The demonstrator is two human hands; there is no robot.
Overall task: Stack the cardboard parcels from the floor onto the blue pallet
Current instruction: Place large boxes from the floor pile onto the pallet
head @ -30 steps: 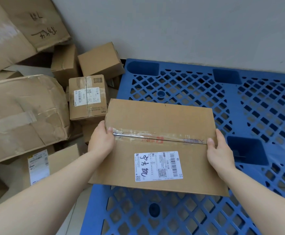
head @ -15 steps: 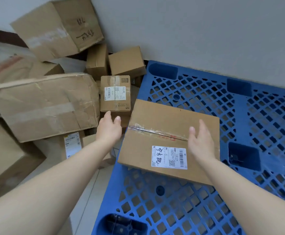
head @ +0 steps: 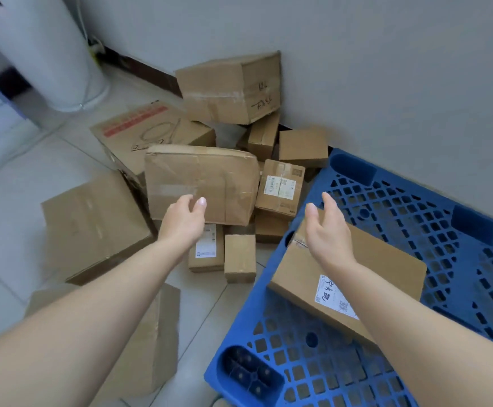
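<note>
Head view looks down on a blue pallet (head: 415, 218) set against a grey wall (head: 386, 69), with a heap of cardboard parcels on the tiled floor (head: 34, 160) to its left; one flat labelled parcel (head: 386, 271) lies on the pallet near its left edge, its white shipping label (head: 332, 298) facing up; the right hand (head: 326, 230) hovers above that parcel's far corner, fingers spread and loose, gripping nothing; the left hand (head: 183, 218) reaches out over the heap, fingers slightly curled and empty, in front of a large crumpled parcel (head: 201, 183) with tape across it; beside that sits a small labelled box (head: 280, 188), and behind it a tilted box with handwriting (head: 230, 89) leans at the wall; a flat carton with a red stripe (head: 142, 133) lies further left; two small boxes (head: 239, 257) stand on the floor below the left hand; a white cylindrical appliance (head: 48, 51) stands at the upper left.
</note>
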